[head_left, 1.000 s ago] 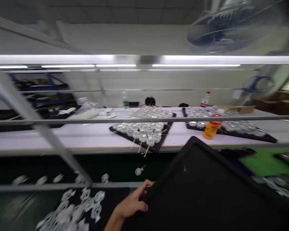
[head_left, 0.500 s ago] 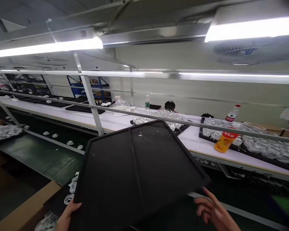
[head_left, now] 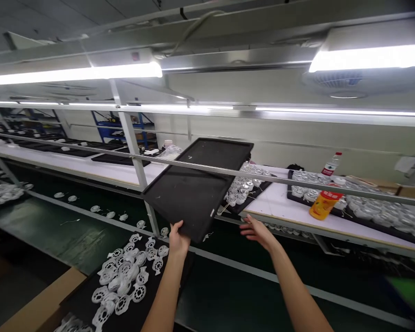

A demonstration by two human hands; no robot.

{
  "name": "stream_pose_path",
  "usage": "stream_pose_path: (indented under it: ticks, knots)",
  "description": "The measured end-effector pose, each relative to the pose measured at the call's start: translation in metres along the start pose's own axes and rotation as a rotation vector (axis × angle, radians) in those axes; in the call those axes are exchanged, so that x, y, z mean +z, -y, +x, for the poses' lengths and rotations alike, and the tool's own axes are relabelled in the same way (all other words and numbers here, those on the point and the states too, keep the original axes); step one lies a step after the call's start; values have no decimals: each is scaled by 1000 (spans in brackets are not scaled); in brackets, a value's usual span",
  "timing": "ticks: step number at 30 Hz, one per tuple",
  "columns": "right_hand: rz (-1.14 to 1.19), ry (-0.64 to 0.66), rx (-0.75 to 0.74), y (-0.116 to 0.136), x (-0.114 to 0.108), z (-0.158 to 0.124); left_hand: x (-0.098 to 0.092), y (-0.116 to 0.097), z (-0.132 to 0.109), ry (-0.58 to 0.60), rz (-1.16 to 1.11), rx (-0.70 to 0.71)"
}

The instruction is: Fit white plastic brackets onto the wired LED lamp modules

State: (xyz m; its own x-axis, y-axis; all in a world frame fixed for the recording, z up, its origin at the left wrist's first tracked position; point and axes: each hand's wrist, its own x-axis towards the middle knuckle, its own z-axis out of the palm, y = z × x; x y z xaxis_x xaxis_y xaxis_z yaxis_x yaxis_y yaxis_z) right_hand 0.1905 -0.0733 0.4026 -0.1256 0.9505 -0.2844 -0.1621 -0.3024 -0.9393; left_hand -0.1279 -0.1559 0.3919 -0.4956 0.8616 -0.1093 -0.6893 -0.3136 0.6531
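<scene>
The left hand [head_left: 178, 240] clamps the lower edge of a black tray [head_left: 193, 184], which tilts up mid-frame on that grip alone, while the right hand [head_left: 259, 233] is open just beside it.

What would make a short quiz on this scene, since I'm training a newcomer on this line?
1. Which hand grips the black tray?
2. True or false: loose white plastic parts lie along the dark green conveyor belt.
3. Fill in the blank: the orange bottle near the right end of the white workbench has a ___ cap.

Key: 1. The left hand. 2. True. 3. Red.
</scene>
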Motion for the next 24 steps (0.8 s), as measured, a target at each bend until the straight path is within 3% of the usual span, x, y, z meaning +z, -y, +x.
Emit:
stream_pose_path:
  ticks: [2, 5, 9, 12, 17, 24]
  knots:
    - [87, 27, 1, 1, 37, 23, 23, 4, 20, 64, -27, 51]
    - [201, -47, -38, -2, 77, 52, 57, 0, 50, 143, -42, 85]
    - [267, -154, -71, -9, 88, 70, 92, -12, 83, 163, -25, 109]
    - [297, -217, -96, -15, 76, 72, 105, -17, 94, 141, 15, 105]
    - [339, -331, -143, -19, 38, 66, 106, -14, 95, 118, 48, 88]
    - [333, -462, -185, -10, -56, 35, 105, -11, 99, 55, 69, 93]
